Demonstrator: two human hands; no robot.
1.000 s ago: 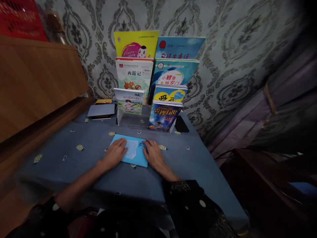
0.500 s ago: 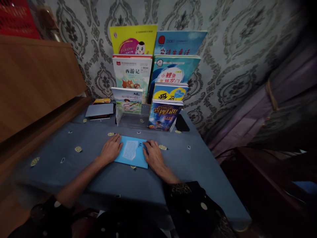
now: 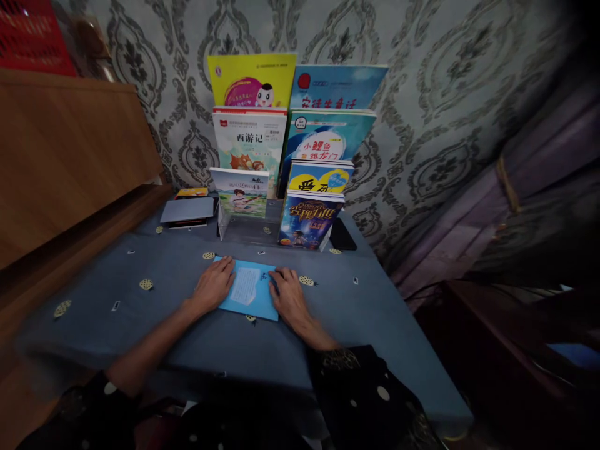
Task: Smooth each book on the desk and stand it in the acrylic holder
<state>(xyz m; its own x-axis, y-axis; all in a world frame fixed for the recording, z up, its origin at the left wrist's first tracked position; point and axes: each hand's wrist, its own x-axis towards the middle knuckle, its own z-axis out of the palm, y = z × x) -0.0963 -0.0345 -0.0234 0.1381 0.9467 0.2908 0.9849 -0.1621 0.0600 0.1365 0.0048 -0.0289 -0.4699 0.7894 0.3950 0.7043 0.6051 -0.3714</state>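
Note:
A thin light-blue booklet (image 3: 249, 289) with a white text panel lies flat on the blue tablecloth (image 3: 178, 325) in front of me. My left hand (image 3: 213, 286) rests palm down on its left edge with fingers stretched out. My right hand (image 3: 287, 294) lies flat on its right edge, fingers also extended. Neither hand grips anything. Behind the booklet stands a clear tiered rack (image 3: 244, 228) with several children's books, the nearest being a dark starry one (image 3: 309, 220) and a pale illustrated one (image 3: 240, 192).
A grey flat device on a small stack (image 3: 187, 211) lies at the back left. A black phone (image 3: 343, 235) sits right of the rack. A wooden headboard (image 3: 70, 150) runs along the left; patterned wallpaper is behind. The table drops off at the right to a dark floor.
Both hands have stayed flat on the booklet; the left has slid slightly outward, baring more of the white text panel. The view has shifted a little.

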